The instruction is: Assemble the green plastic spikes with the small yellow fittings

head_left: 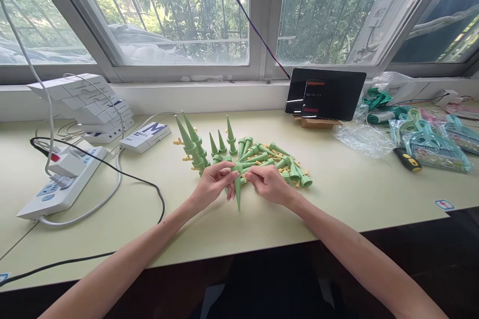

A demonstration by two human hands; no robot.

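Both of my hands meet over the pale green table [337,199], holding one green cone-shaped spike [238,190] with its tip pointing down toward me. My left hand [213,182] grips its wide top end from the left, and my right hand [267,183] pinches the same end from the right. Just behind my hands lies a pile of several green spikes [273,159] with small yellow parts mixed in. Further left, several spikes stand upright [192,142] on their wide ends.
A white power strip [60,184] with cables lies at the left, by a stack of white boxes [90,104]. A dark tablet [325,93] leans on the window ledge. Plastic bags, teal items [430,139] and a yellow-black tool [407,159] sit at the right.
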